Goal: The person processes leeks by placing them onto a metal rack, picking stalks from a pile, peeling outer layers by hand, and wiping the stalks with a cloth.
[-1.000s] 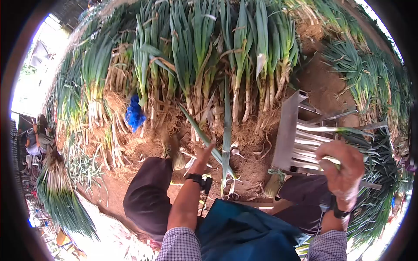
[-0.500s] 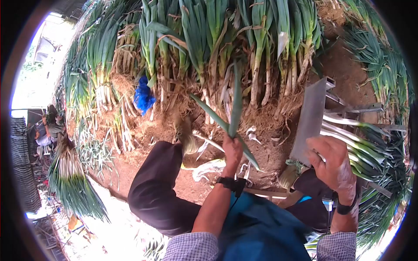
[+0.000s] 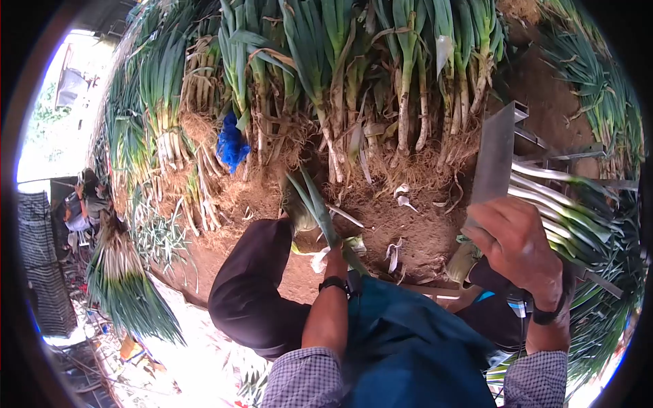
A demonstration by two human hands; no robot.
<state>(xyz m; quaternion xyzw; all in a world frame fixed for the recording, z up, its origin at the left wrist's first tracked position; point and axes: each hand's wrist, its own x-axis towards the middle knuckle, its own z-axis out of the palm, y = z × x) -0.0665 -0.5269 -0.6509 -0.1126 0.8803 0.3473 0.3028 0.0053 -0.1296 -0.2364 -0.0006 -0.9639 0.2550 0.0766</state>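
Observation:
My left hand (image 3: 333, 262) is closed around long green onion leaves (image 3: 315, 209) in front of my apron. The leaves point up and away, with a short part showing beyond my fingers. Whether a white stalk belongs to them is hidden. My right hand (image 3: 513, 238) has curled fingers at the lower end of a flat metal plate (image 3: 495, 153); anything inside those fingers is hidden. Beside it, several green onions with white stalks (image 3: 541, 197) lie across a metal rack (image 3: 592, 151).
Bundles of unpeeled green onions (image 3: 408, 81) stand in a row ahead, roots down. A blue tangle of string (image 3: 232, 144) hangs among them. Peeled scraps (image 3: 394, 255) litter the soil between my knees. Another bundle (image 3: 126, 285) lies at left, near a distant person (image 3: 85, 207).
My left hand has drawn the leaves left and closer to my body. My right hand stays near the metal plate with its fingers curled more tightly. The whole view has shifted slightly.

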